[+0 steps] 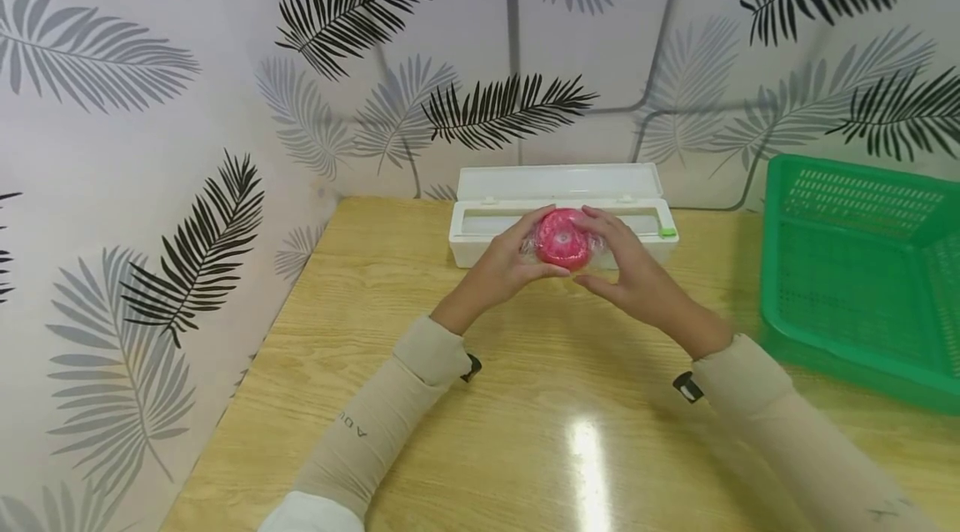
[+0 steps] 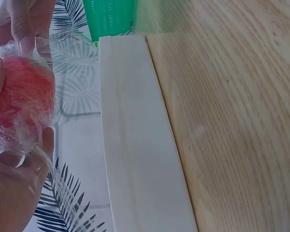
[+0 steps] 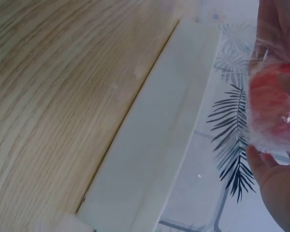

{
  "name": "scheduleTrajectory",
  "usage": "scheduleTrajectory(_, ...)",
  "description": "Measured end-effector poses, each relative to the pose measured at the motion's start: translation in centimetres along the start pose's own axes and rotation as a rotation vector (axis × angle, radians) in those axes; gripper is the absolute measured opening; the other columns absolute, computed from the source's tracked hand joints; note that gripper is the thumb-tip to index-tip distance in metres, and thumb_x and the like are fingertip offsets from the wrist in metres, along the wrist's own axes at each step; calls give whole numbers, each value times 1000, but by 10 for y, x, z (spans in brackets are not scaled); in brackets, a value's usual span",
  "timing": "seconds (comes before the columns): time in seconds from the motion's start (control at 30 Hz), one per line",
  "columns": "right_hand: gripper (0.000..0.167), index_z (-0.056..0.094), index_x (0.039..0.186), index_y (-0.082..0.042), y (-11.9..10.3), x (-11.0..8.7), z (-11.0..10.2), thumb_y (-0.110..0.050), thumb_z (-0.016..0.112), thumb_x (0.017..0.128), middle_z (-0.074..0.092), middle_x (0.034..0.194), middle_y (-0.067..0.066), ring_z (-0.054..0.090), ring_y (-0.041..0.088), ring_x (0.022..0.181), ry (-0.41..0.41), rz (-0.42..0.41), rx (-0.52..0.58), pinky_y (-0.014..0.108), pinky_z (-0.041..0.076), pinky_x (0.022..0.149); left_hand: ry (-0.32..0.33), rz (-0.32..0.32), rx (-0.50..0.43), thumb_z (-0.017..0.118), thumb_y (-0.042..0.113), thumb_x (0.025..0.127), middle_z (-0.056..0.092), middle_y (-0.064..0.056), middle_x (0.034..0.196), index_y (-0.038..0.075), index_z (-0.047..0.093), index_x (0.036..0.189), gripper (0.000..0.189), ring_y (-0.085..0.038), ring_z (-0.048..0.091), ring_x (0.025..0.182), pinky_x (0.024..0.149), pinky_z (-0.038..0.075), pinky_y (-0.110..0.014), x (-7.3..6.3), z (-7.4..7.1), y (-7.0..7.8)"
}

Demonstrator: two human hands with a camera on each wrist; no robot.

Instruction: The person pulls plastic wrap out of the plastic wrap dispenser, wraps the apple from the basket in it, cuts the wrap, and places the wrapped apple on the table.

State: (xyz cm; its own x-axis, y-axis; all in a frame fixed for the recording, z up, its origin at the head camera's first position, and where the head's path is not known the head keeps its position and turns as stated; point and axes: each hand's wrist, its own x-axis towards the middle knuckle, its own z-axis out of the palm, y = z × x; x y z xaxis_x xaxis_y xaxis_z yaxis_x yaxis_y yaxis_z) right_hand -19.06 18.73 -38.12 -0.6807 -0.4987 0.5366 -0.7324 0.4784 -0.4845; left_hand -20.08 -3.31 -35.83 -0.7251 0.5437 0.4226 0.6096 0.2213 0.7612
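Note:
A round pink thing (image 1: pixel 562 239), wrapped in crinkled clear plastic film, is held up between both hands, in front of the white box. Its exact kind is hidden by the wrap. My left hand (image 1: pixel 504 267) grips it from the left, thumb below and fingers over the top. From the right, my right hand (image 1: pixel 637 278) curls round it, its fingers touching the upper edge. Both wrist views show the film (image 2: pixel 19 140) bunched loosely around the reddish thing (image 3: pixel 273 104). Behind the hands stands the long white box (image 1: pixel 468 253), with its lid (image 1: pixel 558 181) raised.
A green plastic basket (image 1: pixel 772 265) stands on the right side of the wooden table (image 1: pixel 390 265). A bright green piece (image 1: pixel 667 233) sits on the box's right end. The leaf-patterned wall (image 1: pixel 225 140) borders the table at the back and left.

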Motion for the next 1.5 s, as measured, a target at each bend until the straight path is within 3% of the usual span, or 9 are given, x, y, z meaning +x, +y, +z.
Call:
scheduleTrajectory(0.17, 83, 31, 140, -10, 1, 6, 9, -10, 80, 73, 29, 144, 13, 27, 28, 133, 8, -20, 21, 47, 35, 102, 11, -61, -25, 74, 15, 79, 48, -9, 134, 7, 35, 140, 74, -13, 50, 115, 93, 44, -24, -4, 0, -1)
scheduleTrajectory(0.27, 83, 31, 139, -8, 2, 8, 13, -10, 81, 72, 32, 142, 14, 30, 29, 131, 13, -32, 13, 46, 35, 102, 35, -76, -47, 67, 15, 86, 54, -11, 125, 6, 40, 137, 58, -15, 55, 107, 86, 49, -24, -5, 0, -5)
scheduleTrajectory(0.37, 86, 33, 138, -6, 3, 9, 14, -9, 83, 68, 39, 137, 13, 37, 29, 127, 41, -49, -17, 44, 38, 101, 43, -77, -60, 61, 17, 90, 57, -10, 119, 9, 43, 134, 49, -16, 58, 100, 79, 52, -25, -2, 4, -19)
scheduleTrajectory(0.53, 87, 37, 137, -9, 5, 9, 11, -9, 85, 65, 48, 130, 10, 46, 25, 118, 104, -17, -5, 42, 43, 96, -10, -69, -36, 63, 29, 89, 44, -2, 135, 17, 32, 142, 63, -11, 47, 118, 95, 43, -27, 3, 10, -37)
scheduleTrajectory(0.67, 84, 39, 137, -12, 5, 9, 9, -13, 84, 67, 49, 131, 7, 46, 23, 119, 137, 71, 38, 41, 43, 97, -12, -5, 36, 67, 31, 85, 28, 2, 146, 18, 21, 147, 77, -9, 28, 131, 104, 33, -30, 2, 11, -38)
scheduleTrajectory(0.93, 83, 41, 138, -19, 4, 12, 2, -17, 84, 67, 49, 133, 2, 45, 19, 122, 163, 196, 119, 42, 42, 97, 32, 192, 246, 77, 29, 76, 17, 1, 152, 15, 19, 147, 92, -10, 18, 135, 100, 37, -24, 3, 8, -39)
scheduleTrajectory(1.0, 83, 41, 138, -22, 3, 13, 1, -20, 85, 67, 49, 133, 0, 45, 17, 122, 159, 226, 134, 41, 43, 97, 40, 220, 285, 78, 28, 75, 16, 1, 152, 15, 19, 147, 94, -11, 17, 136, 102, 35, -24, 4, 8, -39)
scheduleTrajectory(1.23, 81, 40, 138, -12, -13, 20, -6, -14, 83, 70, 48, 133, 12, 45, 28, 120, 132, 301, 188, 50, 43, 94, 82, 290, 487, 75, 28, 78, 18, -7, 151, 12, 19, 146, 89, -20, 17, 137, 109, 25, -28, 8, 9, -38)
scheduleTrajectory(1.5, 82, 38, 140, -23, -8, 24, -10, -31, 81, 71, 46, 133, 7, 50, 30, 113, 72, 444, 211, 48, 50, 84, 130, 372, 639, 77, 19, 77, 24, -14, 145, 11, 23, 140, 84, -24, 23, 133, 108, 25, -25, 13, 11, -35)
